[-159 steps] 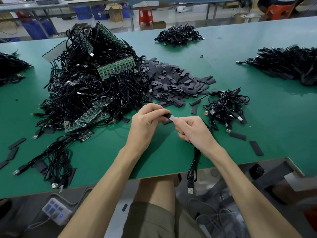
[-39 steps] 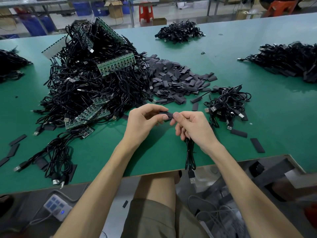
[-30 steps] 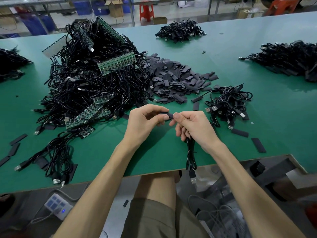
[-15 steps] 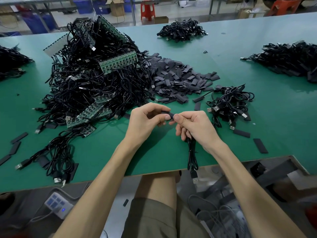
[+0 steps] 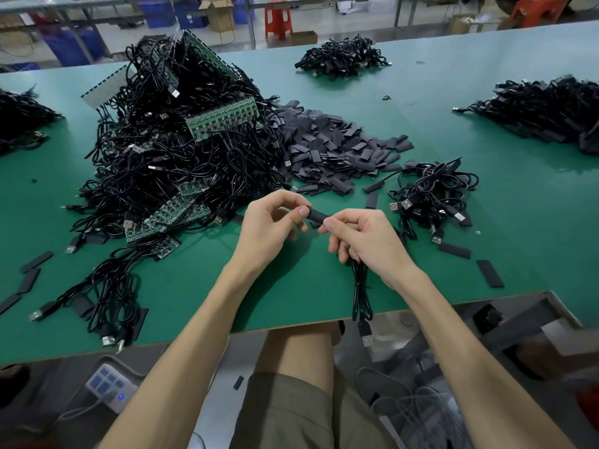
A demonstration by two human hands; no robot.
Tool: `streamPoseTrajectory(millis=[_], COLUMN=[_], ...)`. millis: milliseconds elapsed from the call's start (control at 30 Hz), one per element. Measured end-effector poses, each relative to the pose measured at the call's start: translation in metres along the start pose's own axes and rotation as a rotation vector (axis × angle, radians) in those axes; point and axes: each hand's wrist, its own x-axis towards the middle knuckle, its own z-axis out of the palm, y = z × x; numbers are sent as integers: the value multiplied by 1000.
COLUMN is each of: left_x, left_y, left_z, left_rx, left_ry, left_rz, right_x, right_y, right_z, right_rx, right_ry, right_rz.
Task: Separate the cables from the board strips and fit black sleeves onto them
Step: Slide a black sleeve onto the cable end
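Green table is seen from above, and most of its left half is covered by a large heap of black cables. Green board strips are tangled into the heap at the top and the lower front. A second cable pile is seen at the far right, and another one at the far edge. A pile of loose flat sleeves lies just right of the heap and touches it. A small bundle of USB cables lies near the right hand, with a few single sleeves scattered around it.

Left hand and right hand are held close together above the table's near edge. One black sleeve is held between them. Its left end is pinched by the left thumb and forefinger, and the other left fingers are curled under. The right thumb and forefinger are closed at the sleeve's right end. The remaining right fingers are wrapped round the cable, which hangs looped past the table edge, with its USB plug dangling below.
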Motion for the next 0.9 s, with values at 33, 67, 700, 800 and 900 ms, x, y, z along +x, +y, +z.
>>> streamPoseTrajectory(millis=[33, 67, 700, 800, 900], left_x=[0, 0, -4, -6, -14], left_y=[0, 0, 10, 15, 24], left_z=[0, 0, 3, 4, 8], left_rx=[3, -1, 42, 141, 217], left_ry=[15, 39, -57, -143, -242], left_rz=[-8, -17, -19, 18, 2], right_x=[0, -1, -7, -8, -8], right_y=[-1, -1, -7, -7, -7], right_z=[0, 0, -1, -1, -1], right_rx=[1, 3, 19, 60, 103], right_ry=[-4, -9, 19, 8, 29], right_rz=[-2, -6, -17, -5, -7])
